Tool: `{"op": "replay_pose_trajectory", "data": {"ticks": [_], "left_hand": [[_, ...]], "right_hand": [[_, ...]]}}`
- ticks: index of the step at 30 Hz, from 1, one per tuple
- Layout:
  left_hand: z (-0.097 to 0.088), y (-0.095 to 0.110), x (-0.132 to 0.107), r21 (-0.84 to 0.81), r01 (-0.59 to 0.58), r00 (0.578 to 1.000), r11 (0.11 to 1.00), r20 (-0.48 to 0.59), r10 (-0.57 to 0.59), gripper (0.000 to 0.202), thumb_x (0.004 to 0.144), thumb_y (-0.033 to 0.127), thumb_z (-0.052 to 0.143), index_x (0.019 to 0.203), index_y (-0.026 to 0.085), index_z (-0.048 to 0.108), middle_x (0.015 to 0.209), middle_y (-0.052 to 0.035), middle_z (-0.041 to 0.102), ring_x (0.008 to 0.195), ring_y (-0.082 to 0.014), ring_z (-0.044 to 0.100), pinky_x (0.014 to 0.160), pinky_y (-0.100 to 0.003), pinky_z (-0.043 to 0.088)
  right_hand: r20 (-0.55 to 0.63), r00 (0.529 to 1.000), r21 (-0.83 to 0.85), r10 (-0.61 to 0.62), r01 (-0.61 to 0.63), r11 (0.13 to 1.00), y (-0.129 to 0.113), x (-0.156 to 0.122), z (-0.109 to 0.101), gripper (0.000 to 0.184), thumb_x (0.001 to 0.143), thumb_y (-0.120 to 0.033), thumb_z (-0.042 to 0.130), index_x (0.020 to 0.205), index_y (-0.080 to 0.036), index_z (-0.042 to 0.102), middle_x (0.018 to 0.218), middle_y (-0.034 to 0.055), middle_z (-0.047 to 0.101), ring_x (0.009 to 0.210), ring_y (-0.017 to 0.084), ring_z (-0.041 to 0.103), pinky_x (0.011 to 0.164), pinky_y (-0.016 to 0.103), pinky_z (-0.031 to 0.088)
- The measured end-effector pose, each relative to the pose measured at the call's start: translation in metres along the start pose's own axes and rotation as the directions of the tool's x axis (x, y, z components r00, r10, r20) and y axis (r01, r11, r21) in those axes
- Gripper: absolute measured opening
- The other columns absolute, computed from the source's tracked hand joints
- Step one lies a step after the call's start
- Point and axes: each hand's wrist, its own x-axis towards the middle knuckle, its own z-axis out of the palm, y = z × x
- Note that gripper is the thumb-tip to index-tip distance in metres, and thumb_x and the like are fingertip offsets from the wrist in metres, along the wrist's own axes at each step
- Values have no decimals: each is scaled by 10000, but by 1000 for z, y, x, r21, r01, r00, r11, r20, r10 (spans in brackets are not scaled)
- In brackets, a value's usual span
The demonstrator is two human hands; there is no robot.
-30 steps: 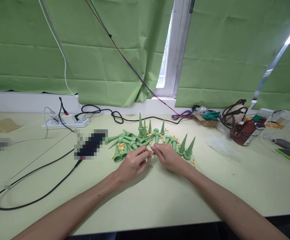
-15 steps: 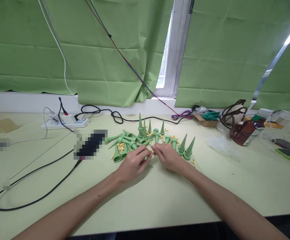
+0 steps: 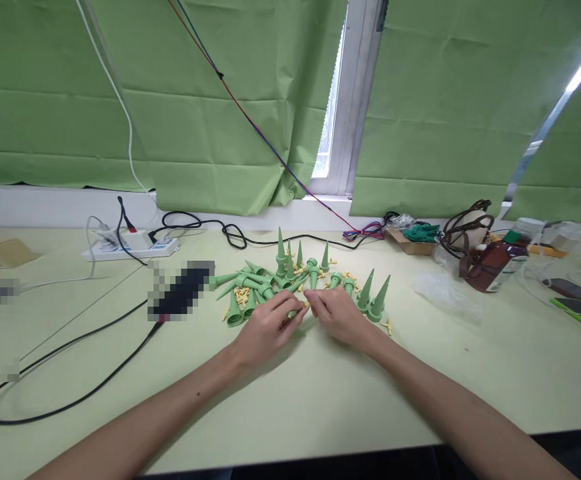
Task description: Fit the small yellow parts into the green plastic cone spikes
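My left hand (image 3: 269, 327) is closed, with a small yellow plastic valve (image 3: 305, 305) showing at its fingertips. A sliver of green shows under those fingers; I cannot make out what it belongs to. Pinched at the same yellow piece is my right hand (image 3: 339, 315), its fingertips nearly meeting the left ones. Behind both hands lies a heap of green plastic watering spikes (image 3: 255, 283), mixed with yellow T-shaped valves (image 3: 241, 295). To the right two spikes (image 3: 380, 299) stand point up, near a loose yellow valve (image 3: 389, 327).
Left of the heap lies a blurred dark device (image 3: 183, 292) on a black cable. A white power strip (image 3: 130, 248) sits at the back. On the right are a plastic bag (image 3: 445, 297), a brown bottle (image 3: 495, 265) and a small cardboard box (image 3: 413, 245).
Both hands stay in nearly the same place. The fingers shift slightly around the yellow valve, and the green tip seen below the left hand earlier no longer shows there.
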Motion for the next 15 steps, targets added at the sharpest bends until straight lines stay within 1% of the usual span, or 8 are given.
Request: {"op": "replay_pose_trajectory", "data": {"ticks": [2, 4, 6, 8, 10, 15], "left_hand": [[0, 0, 0, -2, 18, 1000, 1000, -16, -18, 73, 942, 130, 523, 936, 177, 578, 859, -36, 596, 652, -98, 535, 508, -200, 432], [0, -1, 1, -1, 37, 998, 999, -49, -37, 72, 941, 136, 527, 922, 179, 581, 849, -35, 599, 668, -104, 550, 502, -201, 432], [0, -2, 1, 5, 51, 995, 999, -88, -50, 76, 940, 142, 530, 907, 181, 586, 836, -34, 604, 670, -107, 559, 486, -201, 423], [0, -2, 1, 21, 56, 992, 998, -116, -53, 77, 939, 145, 534, 899, 179, 591, 822, -31, 606, 651, -103, 554, 474, -203, 411], [0, -3, 1, 48, 46, 991, 998, -126, -39, 75, 937, 139, 537, 907, 178, 594, 824, -34, 611, 650, -103, 556, 479, -207, 413], [0, -4, 0, 148, -31, 990, 988, -133, 51, 110, 918, 101, 558, 980, 185, 591, 887, -46, 637, 751, -125, 619, 581, -219, 486]], "right_hand": [[-31, 999, 15, 16, -15, 1000, -1, 0, 0, 499, 1052, -404, 280, 607, -206, 387, 532, -23, 448, 494, 123, 418, 569, 272, 299], [-68, 998, 45, 12, -8, 999, -2, -1, -1, 451, 1051, -389, 295, 667, -208, 446, 590, -13, 521, 536, 132, 475, 590, 269, 332], [-91, 996, 86, -18, 26, 996, -3, -2, -1, 368, 1049, -363, 321, 781, -209, 520, 678, -1, 591, 599, 142, 531, 627, 268, 371], [-101, 993, 120, -55, 67, 991, -4, -2, -1, 288, 1044, -336, 344, 901, -210, 560, 770, 15, 635, 676, 153, 571, 669, 271, 399], [-99, 992, 136, -83, 96, 986, -5, -3, -1, 248, 1038, -317, 359, 956, -209, 567, 816, 27, 645, 725, 162, 582, 688, 274, 412], [-99, 989, 152, -113, 127, 980, -4, -3, -1, 239, 1037, -278, 337, 948, -209, 548, 801, 26, 620, 723, 164, 568, 690, 279, 410]]}}
